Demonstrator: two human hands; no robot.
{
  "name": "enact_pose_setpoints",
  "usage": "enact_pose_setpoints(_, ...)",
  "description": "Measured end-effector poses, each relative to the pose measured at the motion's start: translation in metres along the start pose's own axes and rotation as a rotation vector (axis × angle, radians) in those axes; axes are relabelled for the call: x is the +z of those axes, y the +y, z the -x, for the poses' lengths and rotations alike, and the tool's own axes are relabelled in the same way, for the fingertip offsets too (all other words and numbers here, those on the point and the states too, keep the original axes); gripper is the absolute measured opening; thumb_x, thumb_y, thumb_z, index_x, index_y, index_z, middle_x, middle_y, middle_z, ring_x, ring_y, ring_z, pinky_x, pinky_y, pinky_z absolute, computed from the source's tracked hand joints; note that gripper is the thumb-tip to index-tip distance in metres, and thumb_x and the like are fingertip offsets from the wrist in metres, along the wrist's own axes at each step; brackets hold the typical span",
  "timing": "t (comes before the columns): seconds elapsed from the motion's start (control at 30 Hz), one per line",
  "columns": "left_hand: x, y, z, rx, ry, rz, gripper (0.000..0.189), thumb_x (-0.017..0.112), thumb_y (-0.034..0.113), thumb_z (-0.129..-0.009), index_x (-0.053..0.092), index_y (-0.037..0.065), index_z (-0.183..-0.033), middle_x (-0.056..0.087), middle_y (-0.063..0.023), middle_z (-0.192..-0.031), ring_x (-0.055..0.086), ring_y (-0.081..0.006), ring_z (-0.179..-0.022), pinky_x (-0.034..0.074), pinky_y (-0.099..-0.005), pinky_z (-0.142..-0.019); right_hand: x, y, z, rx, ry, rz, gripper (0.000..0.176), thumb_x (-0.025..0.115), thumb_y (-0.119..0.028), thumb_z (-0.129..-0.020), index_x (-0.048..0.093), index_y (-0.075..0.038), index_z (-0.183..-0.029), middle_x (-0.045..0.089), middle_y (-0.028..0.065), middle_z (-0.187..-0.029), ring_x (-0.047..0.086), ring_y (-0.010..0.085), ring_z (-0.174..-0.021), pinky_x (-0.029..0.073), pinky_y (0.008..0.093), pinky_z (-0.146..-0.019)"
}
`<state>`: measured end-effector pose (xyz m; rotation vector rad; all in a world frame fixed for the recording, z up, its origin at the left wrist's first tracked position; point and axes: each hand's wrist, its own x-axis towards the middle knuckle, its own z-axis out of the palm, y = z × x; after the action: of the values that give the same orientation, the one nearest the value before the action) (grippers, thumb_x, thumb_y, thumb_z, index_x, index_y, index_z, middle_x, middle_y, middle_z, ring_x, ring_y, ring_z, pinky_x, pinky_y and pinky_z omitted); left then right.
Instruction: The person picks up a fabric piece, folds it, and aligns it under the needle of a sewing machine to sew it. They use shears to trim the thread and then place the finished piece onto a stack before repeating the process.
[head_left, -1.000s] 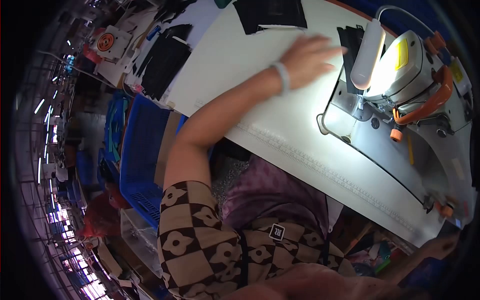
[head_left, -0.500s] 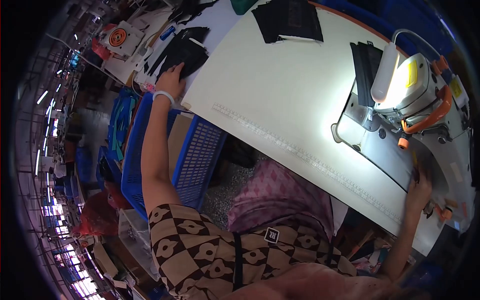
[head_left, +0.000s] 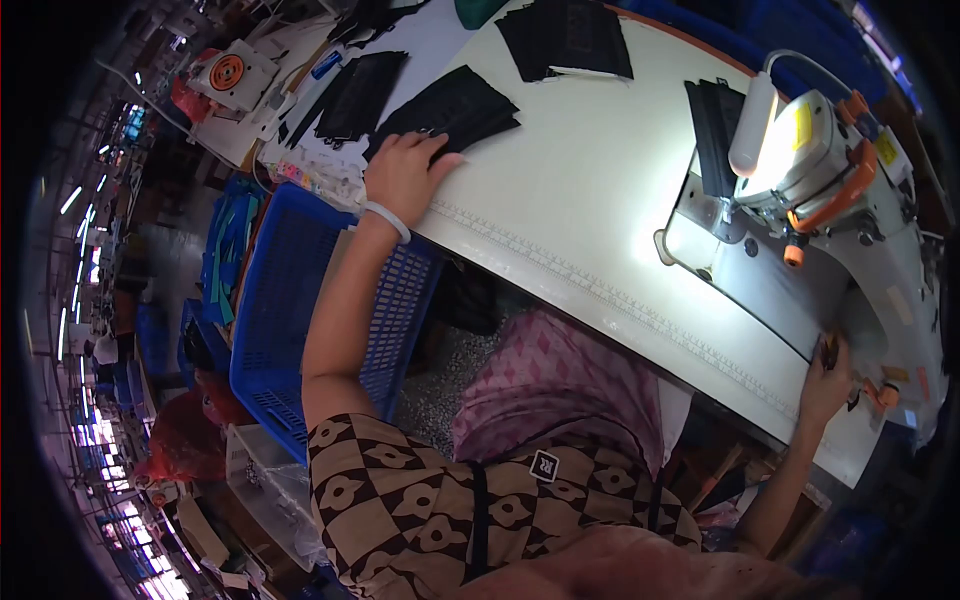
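My left hand is at the near edge of the white sewing table. Its fingers close on the edge of a fanned stack of black fabric pieces, while the thumb sticks out to the right. Just left of that stack lies another pile of black fabric pieces. Far to the right, my right hand rests by the bed of the sewing machine, fingers closed around a small dark object that I cannot make out. Black fabric strips lie beside the machine's lamp.
At the table's back lies a further black fabric stack. A printed ruler runs along the near edge. Below, to the left, stands a blue plastic basket. Another machine sits at the upper left.
My left hand has moved right from the left-hand pile, bringing a stack of black fabric onto the white table. My right hand stays by the machine bed, its fingers slightly shifted.
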<state>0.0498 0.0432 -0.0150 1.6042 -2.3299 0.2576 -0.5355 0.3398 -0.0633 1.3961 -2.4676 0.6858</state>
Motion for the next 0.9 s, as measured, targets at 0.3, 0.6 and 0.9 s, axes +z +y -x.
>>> enact_pose_setpoints(0.3, 0.021, -0.015, -0.001, 0.145, 0.12, 0.199, 0.03, 0.072, 0.029, -0.093, 0.079, 0.008, -0.112, 0.074, -0.0121, -0.114, 0.066, -0.0318, -0.103, 0.048, -0.0399, -0.095, 0.006, 0.011, 0.003, -0.048, 0.139, -0.115, 0.036, 0.07, -0.006, -0.095, 0.068, -0.009, -0.131, 0.076, 0.0166, -0.109, 0.076, 0.0237, -0.094, 0.057, 0.034, -0.081)
enact_pose_setpoints(0.6, 0.042, -0.03, -0.006, -0.063, 0.169, 0.327, 0.022, 0.07, 0.023, -0.096, 0.078, 0.005, -0.107, 0.075, -0.0156, -0.11, 0.071, -0.0292, -0.097, 0.053, -0.0401, -0.086, 0.005, 0.007, 0.004, -0.07, 0.184, -0.103, 0.033, 0.069, -0.006, -0.096, 0.069, -0.008, -0.129, 0.076, 0.0148, -0.106, 0.074, 0.0199, -0.091, 0.055, 0.0302, -0.078)
enact_pose_setpoints(0.9, -0.013, -0.02, -0.011, -0.164, 0.971, 0.408, 0.02, 0.066, 0.016, -0.1, 0.075, -0.002, -0.107, 0.075, -0.0127, -0.099, 0.069, -0.019, -0.084, 0.055, -0.0348, -0.075, 0.0, -0.067, 0.019, -0.367, 0.173, -0.474, 0.021, 0.062, -0.009, -0.103, 0.073, -0.002, -0.12, 0.068, 0.0046, -0.092, 0.063, 0.0108, -0.082, 0.05, 0.0265, -0.072)
